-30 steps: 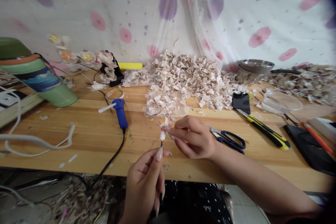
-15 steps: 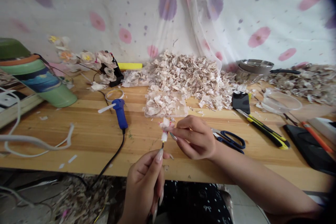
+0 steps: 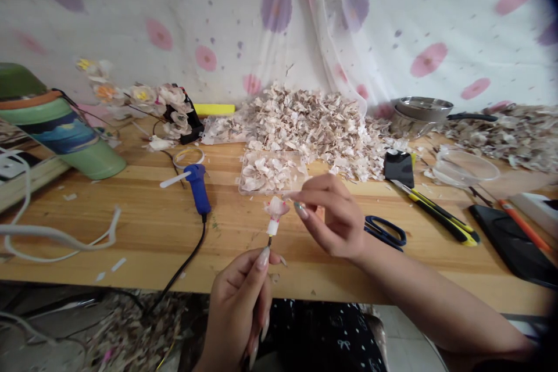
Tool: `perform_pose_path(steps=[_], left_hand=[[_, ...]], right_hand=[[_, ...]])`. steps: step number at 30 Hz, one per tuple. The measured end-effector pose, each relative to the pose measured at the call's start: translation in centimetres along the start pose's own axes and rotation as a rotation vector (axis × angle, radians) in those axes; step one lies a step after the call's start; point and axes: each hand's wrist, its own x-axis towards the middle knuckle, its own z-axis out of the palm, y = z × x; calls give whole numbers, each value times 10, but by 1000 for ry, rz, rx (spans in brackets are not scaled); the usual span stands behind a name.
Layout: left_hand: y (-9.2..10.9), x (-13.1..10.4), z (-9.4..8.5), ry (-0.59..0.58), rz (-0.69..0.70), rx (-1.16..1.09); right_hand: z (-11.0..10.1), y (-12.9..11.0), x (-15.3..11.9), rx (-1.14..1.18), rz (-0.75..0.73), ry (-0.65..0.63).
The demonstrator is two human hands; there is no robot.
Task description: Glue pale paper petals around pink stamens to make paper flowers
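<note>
My left hand (image 3: 242, 293) is closed around the thin dark stem (image 3: 269, 241) of a small handmade flower (image 3: 276, 207). The flower stands upright, pale petals with pink bits at the top and a white wrap below them. Just right of the petals hovers my right hand (image 3: 333, 215). Its thumb and fingers are apart, and no object shows between them. Beyond the flower lies a clear plastic box (image 3: 300, 177) of loose petals.
A blue glue gun (image 3: 198, 189) rests at left beside a green tumbler (image 3: 87, 145). Scissors (image 3: 386, 231), a yellow-black cutter (image 3: 440, 214) and a black phone (image 3: 512, 244) lie at right. Behind is a large petal heap (image 3: 309, 122).
My right hand has let go of the flower's petals and moved slightly up and right, its fingers spreading. The left hand keeps its hold on the stem.
</note>
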Motion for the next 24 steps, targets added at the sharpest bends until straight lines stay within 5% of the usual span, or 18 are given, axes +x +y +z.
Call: perform_pose_path(steps=[6,24], left_hand=[[-1,1,1,0,13,32],[-4,2,4,45,21,60]], right_hand=[[-4,11,7,241,272,-167],[0,5,6,289,225,-75]])
